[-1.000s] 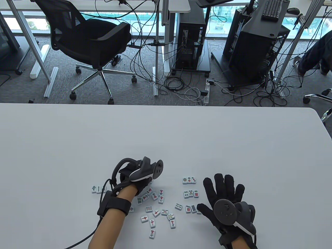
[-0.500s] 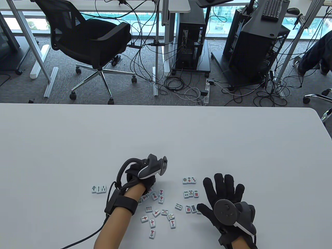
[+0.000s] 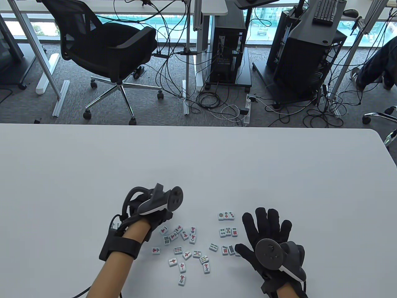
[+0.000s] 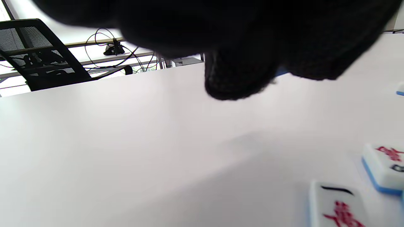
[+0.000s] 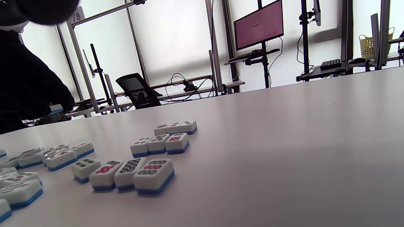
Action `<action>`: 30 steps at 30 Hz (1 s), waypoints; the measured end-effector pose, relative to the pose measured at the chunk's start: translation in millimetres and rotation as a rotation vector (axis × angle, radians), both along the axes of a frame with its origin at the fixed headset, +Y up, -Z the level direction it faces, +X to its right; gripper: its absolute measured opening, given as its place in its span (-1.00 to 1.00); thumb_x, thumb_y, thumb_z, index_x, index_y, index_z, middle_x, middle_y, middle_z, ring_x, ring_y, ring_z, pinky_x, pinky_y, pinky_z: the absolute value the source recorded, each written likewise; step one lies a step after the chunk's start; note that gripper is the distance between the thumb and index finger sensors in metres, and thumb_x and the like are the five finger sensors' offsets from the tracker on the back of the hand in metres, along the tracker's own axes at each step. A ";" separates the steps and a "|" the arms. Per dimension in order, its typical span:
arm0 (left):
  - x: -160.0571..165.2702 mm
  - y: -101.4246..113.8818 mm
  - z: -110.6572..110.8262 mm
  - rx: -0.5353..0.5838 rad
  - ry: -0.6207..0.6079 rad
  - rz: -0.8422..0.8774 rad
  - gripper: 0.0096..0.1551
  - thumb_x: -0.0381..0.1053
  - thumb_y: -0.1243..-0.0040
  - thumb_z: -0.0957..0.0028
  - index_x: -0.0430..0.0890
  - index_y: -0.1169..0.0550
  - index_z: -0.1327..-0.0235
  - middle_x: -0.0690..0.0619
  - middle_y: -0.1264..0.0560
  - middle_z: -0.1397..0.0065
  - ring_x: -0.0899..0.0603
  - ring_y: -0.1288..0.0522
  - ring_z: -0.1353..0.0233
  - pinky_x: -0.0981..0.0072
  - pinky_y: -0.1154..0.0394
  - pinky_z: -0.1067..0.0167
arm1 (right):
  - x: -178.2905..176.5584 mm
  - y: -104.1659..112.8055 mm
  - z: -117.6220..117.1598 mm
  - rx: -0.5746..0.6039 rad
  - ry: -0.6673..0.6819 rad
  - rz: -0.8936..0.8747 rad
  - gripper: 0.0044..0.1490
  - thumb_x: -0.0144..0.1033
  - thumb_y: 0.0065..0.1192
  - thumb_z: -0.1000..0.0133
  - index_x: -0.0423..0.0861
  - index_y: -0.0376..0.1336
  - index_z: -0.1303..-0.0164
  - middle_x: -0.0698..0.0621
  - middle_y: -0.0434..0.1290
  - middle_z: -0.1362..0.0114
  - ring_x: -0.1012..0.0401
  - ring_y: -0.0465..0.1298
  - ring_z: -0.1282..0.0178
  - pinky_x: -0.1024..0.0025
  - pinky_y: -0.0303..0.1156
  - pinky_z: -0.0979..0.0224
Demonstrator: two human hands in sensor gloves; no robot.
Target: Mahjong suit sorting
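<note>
With a blue-backed tile apparently pinched, the left hand has been carried leftward from the cluster; the right hand rests flat on the worktop.

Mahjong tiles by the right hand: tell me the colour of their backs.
Blue under white faces; the mahjong tiles show it best in the right wrist view.

Left hand curled, raised; right hand flat, fingers spread
</note>
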State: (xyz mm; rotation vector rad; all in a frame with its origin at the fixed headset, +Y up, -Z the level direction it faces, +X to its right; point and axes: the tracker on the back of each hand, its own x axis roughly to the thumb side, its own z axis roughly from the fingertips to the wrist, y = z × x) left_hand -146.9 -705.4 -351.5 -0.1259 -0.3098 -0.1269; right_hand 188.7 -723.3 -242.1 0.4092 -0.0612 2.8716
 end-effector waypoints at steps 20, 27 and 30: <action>-96.6 -47.5 123.8 -0.130 -0.016 -0.132 -0.28 0.25 -0.44 0.38 -0.06 -0.63 -0.04 0.28 -0.74 0.31 0.13 -0.67 0.52 0.22 -0.64 0.33 | -3.4 -3.6 0.2 -0.012 0.001 0.039 0.09 0.35 -0.07 -0.01 0.22 -0.43 -0.57 -0.09 -0.46 -0.71 -0.19 -0.50 -0.61 -0.46 -0.46 -0.46; -94.5 -57.8 125.8 -0.123 -0.002 -0.170 -0.25 0.28 -0.41 0.38 -0.08 -0.59 -0.05 0.29 -0.73 0.31 0.13 -0.66 0.52 0.22 -0.64 0.31 | -5.4 -4.4 0.6 -0.015 0.007 0.044 0.09 0.34 -0.07 -0.01 0.22 -0.43 -0.57 -0.09 -0.46 -0.71 -0.19 -0.50 -0.61 -0.46 -0.46 -0.46; -93.1 -53.6 124.0 -0.172 0.015 -0.193 -0.19 0.33 -0.40 0.39 -0.07 -0.59 -0.10 0.27 -0.74 0.29 0.11 -0.66 0.50 0.20 -0.63 0.31 | -5.3 -4.5 0.5 -0.015 0.006 0.041 0.09 0.34 -0.07 -0.01 0.22 -0.43 -0.57 -0.09 -0.46 -0.71 -0.19 -0.50 -0.61 -0.46 -0.46 -0.46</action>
